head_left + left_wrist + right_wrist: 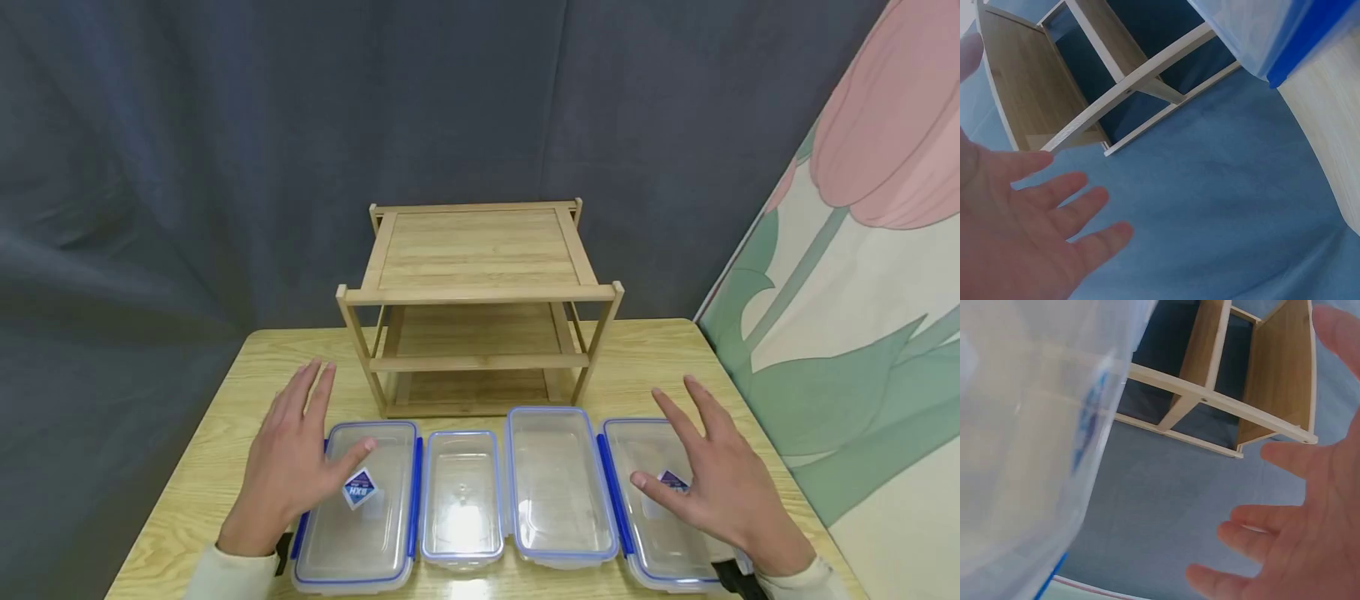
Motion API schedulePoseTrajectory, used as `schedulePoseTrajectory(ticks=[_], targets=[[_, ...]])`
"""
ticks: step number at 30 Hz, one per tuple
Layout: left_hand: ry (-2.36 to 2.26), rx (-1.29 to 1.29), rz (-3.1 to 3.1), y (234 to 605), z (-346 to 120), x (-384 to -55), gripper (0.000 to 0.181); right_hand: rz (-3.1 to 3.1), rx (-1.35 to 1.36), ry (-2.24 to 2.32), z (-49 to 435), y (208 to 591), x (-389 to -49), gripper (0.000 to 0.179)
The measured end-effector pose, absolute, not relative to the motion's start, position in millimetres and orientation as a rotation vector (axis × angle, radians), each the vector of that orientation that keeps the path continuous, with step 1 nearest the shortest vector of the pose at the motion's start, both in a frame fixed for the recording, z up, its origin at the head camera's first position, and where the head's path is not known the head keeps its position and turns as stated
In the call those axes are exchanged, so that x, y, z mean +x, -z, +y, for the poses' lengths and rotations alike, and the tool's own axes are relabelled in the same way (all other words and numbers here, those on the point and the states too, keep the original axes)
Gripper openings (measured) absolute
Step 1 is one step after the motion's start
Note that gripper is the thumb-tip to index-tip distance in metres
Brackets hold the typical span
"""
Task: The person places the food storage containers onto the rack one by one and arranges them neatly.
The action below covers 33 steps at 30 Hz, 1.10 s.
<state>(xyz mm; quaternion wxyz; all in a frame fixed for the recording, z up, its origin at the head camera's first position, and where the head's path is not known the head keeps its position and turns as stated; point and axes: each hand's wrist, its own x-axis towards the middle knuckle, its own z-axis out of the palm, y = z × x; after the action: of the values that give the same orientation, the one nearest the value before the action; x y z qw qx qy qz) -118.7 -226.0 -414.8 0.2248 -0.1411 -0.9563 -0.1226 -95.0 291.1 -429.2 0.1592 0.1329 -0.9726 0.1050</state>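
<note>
While the left hand (pixel 288 462) is hovering near the leftmost container (pixel 367 542) and the right hand (pixel 720 479) near the rightmost container (pixel 662 542), each grip is standing apart; 2 middle containers (pixel 461 471) are sharing those containers' row on the counter (pixel 660 358) before the wooden rack (pixel 480 246).

1. Pale wood-grain table (pixel 660 358), far corners rounded.
2. Three-tier light-wood rack (pixel 480 250), standing on it.
3. Before the rack, in a row, rectangular, blue-rimmed, clear plastic: leftmost box (pixel 360 542), small box (pixel 462 479), third box (pixel 562 483), rightmost box (pixel 641 458).
</note>
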Motion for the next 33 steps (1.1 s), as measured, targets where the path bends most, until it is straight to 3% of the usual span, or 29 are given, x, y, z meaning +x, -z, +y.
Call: schedulePoseTrajectory(ticks=[19,33], targets=[[0.585,-0.354,-2.578,413,-223,-142,0.094,-2.820,0.408,-0.358,310,431,-80,0.095],[0.927,-0.322,-2.539,414,-223,-161,0.073,-2.905,0.373,-0.502,332,438,-73,0.080]])
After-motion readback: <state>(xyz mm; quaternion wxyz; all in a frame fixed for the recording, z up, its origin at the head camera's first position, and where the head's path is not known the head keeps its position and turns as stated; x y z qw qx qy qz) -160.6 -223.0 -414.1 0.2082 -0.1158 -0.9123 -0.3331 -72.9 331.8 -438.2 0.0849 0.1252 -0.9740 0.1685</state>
